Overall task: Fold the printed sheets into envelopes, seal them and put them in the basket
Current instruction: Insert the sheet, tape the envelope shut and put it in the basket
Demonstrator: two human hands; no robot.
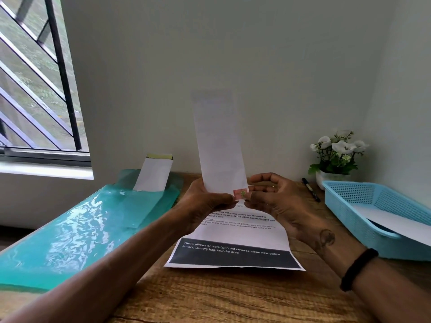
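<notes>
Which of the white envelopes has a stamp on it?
The envelope held upright in both hands, left hand and right hand: a small stamp sits at its lower corner. The ones in the green sleeve and basket show none.

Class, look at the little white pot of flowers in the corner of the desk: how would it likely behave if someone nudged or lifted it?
The flower pot would probably tip easily: the stems and white blooms rise tall and wide above a small base. It is likely light for its size, since the pot looks small. If ceramic, it could chip against the blue basket beside it.
</notes>
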